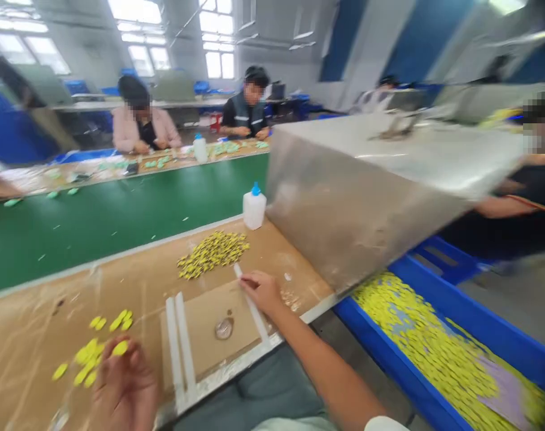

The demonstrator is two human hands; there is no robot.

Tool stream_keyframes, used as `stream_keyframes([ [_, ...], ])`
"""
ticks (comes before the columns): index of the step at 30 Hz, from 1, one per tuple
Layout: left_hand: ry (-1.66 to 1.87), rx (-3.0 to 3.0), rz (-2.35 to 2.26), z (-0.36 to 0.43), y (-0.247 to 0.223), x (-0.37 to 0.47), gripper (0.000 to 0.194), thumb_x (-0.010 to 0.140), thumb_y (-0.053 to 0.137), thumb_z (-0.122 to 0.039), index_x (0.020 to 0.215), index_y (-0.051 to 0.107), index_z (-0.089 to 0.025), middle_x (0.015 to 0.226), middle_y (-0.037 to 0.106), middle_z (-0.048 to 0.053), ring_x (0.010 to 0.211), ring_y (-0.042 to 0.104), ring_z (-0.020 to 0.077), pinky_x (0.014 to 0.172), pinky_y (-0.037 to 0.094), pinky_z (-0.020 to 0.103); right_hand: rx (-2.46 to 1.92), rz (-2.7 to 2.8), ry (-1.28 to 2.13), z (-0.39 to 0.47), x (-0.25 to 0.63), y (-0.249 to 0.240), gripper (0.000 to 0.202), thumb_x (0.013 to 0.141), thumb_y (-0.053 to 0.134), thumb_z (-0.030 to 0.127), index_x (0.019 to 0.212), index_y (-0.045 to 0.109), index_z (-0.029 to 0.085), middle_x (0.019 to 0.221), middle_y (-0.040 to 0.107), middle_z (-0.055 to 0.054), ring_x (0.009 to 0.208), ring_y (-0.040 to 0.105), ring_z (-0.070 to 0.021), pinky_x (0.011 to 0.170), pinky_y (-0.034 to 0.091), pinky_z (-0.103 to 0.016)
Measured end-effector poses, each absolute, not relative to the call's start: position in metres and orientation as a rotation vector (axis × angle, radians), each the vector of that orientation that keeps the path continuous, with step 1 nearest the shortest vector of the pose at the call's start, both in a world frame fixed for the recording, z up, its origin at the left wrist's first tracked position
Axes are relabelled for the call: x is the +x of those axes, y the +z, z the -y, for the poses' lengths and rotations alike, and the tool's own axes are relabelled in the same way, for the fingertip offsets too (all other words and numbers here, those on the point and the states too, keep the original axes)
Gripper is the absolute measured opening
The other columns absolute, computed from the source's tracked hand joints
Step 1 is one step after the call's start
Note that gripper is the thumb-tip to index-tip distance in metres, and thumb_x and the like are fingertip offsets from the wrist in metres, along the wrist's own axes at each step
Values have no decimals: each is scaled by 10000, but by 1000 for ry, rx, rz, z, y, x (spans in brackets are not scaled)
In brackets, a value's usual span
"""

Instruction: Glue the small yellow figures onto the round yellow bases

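My left hand (126, 383) is closed on a yellow piece (120, 348), beside a loose group of yellow pieces (89, 354) on the brown work surface. My right hand (263, 290) rests over a white strip (253, 308) at the right of a cardboard sheet (209, 311), its fingers bent together; whether they pinch anything is too small to tell. Two more white strips (180, 347) lie at the sheet's left. On the sheet sits a small round clear object (224, 328). Behind it is a heap of small yellow and dark pieces (213, 252).
A white bottle with blue cap (254, 209) stands beside a large metal box (335, 197). Beyond runs a green belt (119, 212), with people seated across it. A blue bin (442, 347) of yellow pieces is at the lower right.
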State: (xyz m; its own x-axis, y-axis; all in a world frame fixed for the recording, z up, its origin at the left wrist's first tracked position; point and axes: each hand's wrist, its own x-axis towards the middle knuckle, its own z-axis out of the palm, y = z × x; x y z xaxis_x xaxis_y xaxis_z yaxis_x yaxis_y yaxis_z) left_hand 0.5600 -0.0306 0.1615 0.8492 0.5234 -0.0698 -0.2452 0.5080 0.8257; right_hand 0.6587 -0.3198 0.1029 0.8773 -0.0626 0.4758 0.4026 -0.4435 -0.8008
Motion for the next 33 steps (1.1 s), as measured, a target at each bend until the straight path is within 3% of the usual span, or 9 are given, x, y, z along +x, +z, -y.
stream_keyframes([
  [6, 558, 827, -509, 52, 138, 549, 389, 590, 964, -325, 907, 774, -205, 917, 787, -11, 791, 737, 69, 745, 588, 99, -1777, 143, -489, 314, 643, 100, 239, 889, 746, 384, 979, 795, 168, 871, 780, -87, 666, 702, -193, 597, 584, -298],
  [11, 528, 767, -512, 61, 120, 554, 336, 652, 933, -300, 936, 786, -197, 970, 789, 28, 843, 751, 98, 787, 596, 139, -1753, 282, -438, 298, 613, 108, 116, 882, 767, 309, 952, 805, 225, 922, 778, -70, 759, 724, -202, 640, 596, -303],
  [19, 479, 829, -488, 70, 120, 557, 301, 665, 926, -287, 929, 799, -215, 983, 790, 31, 825, 761, 117, 752, 612, 163, -1754, 429, -474, 290, 600, 108, 125, 868, 779, 214, 977, 802, 271, 899, 782, -40, 768, 728, -193, 716, 606, -329],
  [25, 457, 895, -455, 71, 120, 557, 267, 707, 900, -297, 942, 805, -214, 977, 788, 33, 794, 759, 114, 740, 616, 169, -1771, 451, -477, 292, 599, 102, 153, 851, 792, 195, 985, 791, 270, 869, 779, -34, 729, 717, -189, 688, 608, -334],
  [33, 450, 892, -463, 71, 120, 556, 274, 720, 893, -321, 953, 801, -209, 983, 784, 41, 802, 760, 121, 752, 616, 183, -1804, 469, -492, 289, 601, 107, 35, 867, 777, 251, 902, 783, 252, 799, 765, -41, 661, 706, -195, 610, 594, -330],
])
